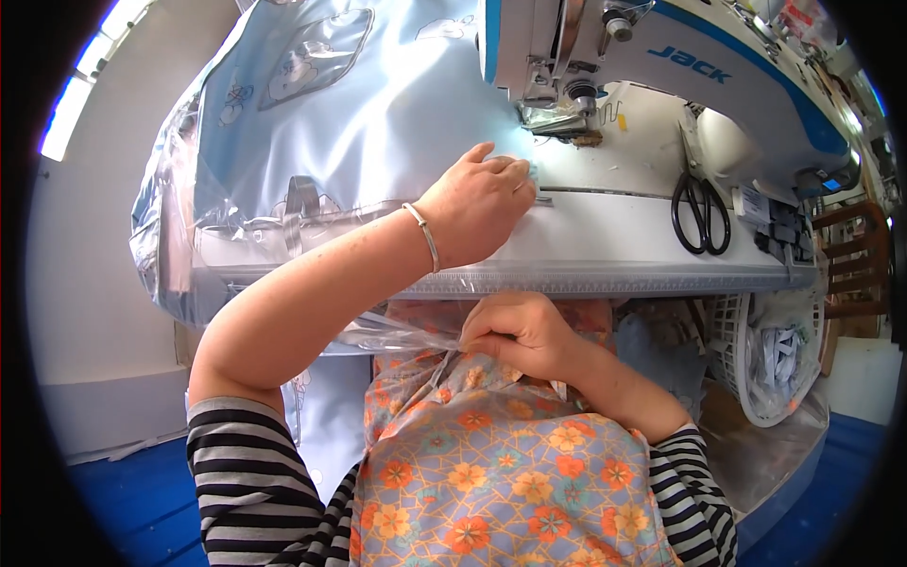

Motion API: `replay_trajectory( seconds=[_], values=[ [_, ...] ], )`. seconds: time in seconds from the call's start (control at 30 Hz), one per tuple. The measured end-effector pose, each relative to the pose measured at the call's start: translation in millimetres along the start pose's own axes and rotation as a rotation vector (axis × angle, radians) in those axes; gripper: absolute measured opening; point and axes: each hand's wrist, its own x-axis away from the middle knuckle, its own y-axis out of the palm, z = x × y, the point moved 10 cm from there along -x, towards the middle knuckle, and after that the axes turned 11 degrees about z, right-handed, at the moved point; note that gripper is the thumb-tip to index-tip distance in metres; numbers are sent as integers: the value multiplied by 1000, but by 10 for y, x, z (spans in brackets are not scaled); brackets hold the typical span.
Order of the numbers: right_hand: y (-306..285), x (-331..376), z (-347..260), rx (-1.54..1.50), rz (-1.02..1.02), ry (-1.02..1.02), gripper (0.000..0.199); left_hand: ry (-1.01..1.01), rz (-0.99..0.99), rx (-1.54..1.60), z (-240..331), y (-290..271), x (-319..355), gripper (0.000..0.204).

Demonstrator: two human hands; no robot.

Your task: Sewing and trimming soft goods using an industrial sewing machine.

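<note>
Left hand [482, 203] lies flat on the pale blue printed fabric [378, 104], fingertips pressing the edge down on the counter [605, 250] just in front of the presser foot [557, 121] of the white and blue sewing machine [661, 57]. Its grip is open, palm down: it holds nothing and only pins the cloth. Right hand [520, 331] sits below the counter edge, against the floral apron [501, 472], with a narrow pinch closed on clear plastic film [397, 333] trailing off the work.

Workpiece: the blue fabric with its clear plastic overlay and grey webbing strap [300, 203] covers the left half of the counter and hangs over its left and front edges. The seam end is at the foot.

Doing this step well, as I judge it:
- keep the left fingertips close to the foot but out of the needle line
- hold the edge flat and straight; the film looks slippery, so expect creep
- right hand should tension the film lightly, without dragging the layers out of register
- support the hanging bulk so its weight doesn't pull the seam sideways

Containers: white perforated plastic basket [732, 350] hangs under the counter on the right, holding white strips or labels in a clear bag; I can't tell exactly what they are. Black scissors [701, 213] lie on the counter right of the needle, beside a small pile of dark pieces [782, 231].
</note>
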Motion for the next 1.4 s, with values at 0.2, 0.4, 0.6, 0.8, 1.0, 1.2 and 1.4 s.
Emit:
replay_trajectory(
  seconds=[0.2,0.4,0.6,0.8,1.0,1.2,1.4],
  values=[
    [-77,-160,41,20,-1,2,5,124,230,-41,12,-106,-7,32],
    [-160,-344,1,143,1,-74,5,93,241,33,-207,-47,-116,29],
    [-270,-490,35,240,32,-102,5,68,270,6,-384,-14,-238,28],
    [-402,-560,68,321,2,-94,6,-1,298,5,-485,2,-235,31],
    [-493,-561,62,306,-26,-76,6,-54,332,44,-504,-19,-187,32],
    [-511,-595,93,316,-25,-42,6,-79,374,72,-553,-20,-145,29],
    [-536,-621,101,344,-5,-30,6,-44,397,75,-548,-31,-126,30]
  ],
)
